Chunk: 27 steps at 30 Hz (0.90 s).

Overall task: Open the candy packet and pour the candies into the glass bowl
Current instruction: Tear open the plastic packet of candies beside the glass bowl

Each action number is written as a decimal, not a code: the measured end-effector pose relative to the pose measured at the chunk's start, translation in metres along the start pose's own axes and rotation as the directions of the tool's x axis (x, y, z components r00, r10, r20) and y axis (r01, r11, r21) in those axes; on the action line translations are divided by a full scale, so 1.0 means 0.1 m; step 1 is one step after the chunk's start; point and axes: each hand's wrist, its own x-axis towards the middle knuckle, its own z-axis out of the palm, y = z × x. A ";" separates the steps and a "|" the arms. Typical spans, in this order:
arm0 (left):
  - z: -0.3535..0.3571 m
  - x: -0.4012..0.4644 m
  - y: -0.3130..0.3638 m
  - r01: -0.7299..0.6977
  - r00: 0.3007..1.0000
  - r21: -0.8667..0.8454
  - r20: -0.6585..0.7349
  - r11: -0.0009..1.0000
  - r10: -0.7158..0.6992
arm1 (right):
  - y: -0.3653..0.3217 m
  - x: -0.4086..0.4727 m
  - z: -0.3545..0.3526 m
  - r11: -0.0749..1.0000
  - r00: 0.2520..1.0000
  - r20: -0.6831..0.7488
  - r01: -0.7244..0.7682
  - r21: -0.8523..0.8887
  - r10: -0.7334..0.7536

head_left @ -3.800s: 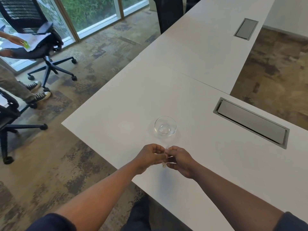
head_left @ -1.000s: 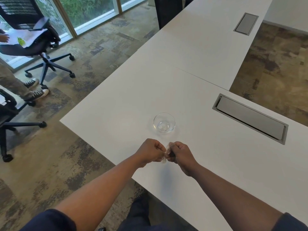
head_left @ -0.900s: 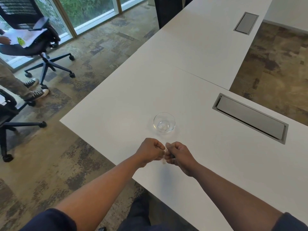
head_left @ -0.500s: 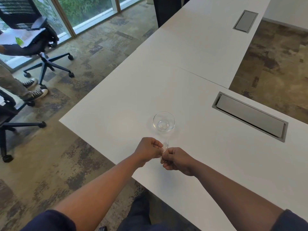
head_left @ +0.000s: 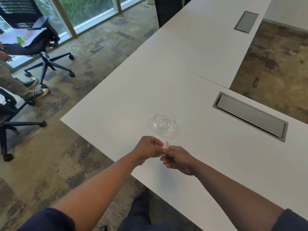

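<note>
Candy packet (head_left: 165,145): pinched between both hands' closed fingers, lower centre of frame.
Left hand (head_left: 148,150), right hand (head_left: 177,158): should tear apart steadily.
Glass bowl (head_left: 164,121): empty, just above on the surface (head_left: 216,164).

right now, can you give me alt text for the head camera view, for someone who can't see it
Seen from above, a person's left hand and right hand pinch a small clear candy packet between them over a white table. An empty glass bowl stands just beyond the hands, apart from them. Office chairs stand on the carpet to the left.
</note>
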 end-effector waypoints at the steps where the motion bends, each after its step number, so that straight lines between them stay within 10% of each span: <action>1: 0.00 0.00 -0.01 0.002 1.000 -0.013 0.002 1.000 -0.002 | 0.00 0.00 0.00 1.000 1.000 -0.003 0.012 -0.007 -0.012; 16: -0.03 0.02 -0.05 0.146 0.978 -0.098 0.162 0.984 -0.129 | 0.01 0.04 0.00 0.985 0.993 -0.033 0.107 -0.139 -0.113; 27: 0.03 0.02 -0.03 0.122 0.992 -0.042 -0.025 0.992 -0.123 | 0.00 0.03 0.02 0.960 0.981 -0.087 0.152 -0.235 -0.176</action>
